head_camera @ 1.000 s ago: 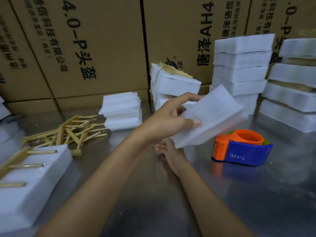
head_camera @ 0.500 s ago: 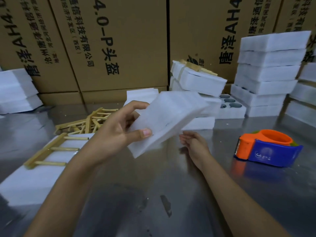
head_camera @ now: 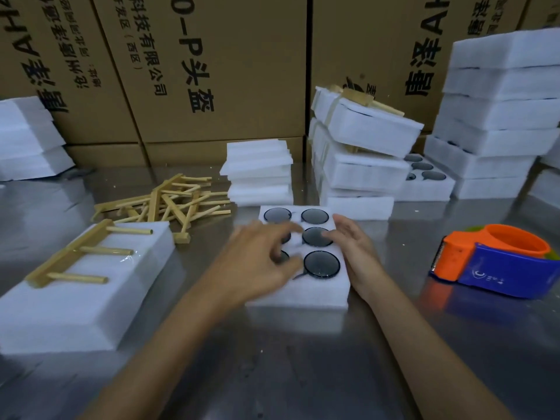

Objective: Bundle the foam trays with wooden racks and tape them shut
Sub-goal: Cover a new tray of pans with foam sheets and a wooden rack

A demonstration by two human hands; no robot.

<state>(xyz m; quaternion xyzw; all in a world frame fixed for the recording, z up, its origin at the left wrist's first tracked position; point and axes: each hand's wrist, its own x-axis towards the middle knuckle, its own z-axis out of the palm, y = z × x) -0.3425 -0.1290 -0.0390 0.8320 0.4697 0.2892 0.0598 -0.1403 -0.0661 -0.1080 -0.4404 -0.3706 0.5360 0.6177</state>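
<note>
Centrally, a white foam tray (head_camera: 298,294) is lying flat on the metal bench (head_camera: 303,359), its round pockets holding dark discs (head_camera: 321,264) (six pockets, two partly hidden). The left hand (head_camera: 260,262) is hovering over the tray's left side, blurred, fingers loosely spread and gripping nothing. The right hand (head_camera: 354,253) is resting along the tray's right edge, fingers straight, its grip open too. Toward the bench's left edge, a second foam block (head_camera: 91,298) is carrying a wooden rack (head_camera: 78,253) laid flat on top. Behind it, loose wooden racks (head_camera: 169,201) are lying in a heap, just beside a short pile of foam sheets (head_camera: 259,171). Toward the back right, taped bundles (head_camera: 363,147) are sitting stacked, with taller foam stacks (head_camera: 497,110) beyond. An orange and blue tape dispenser (head_camera: 497,262) is sitting near the right edge, well apart from the hands. Cardboard boxes (head_camera: 212,71) are lining the back.
</note>
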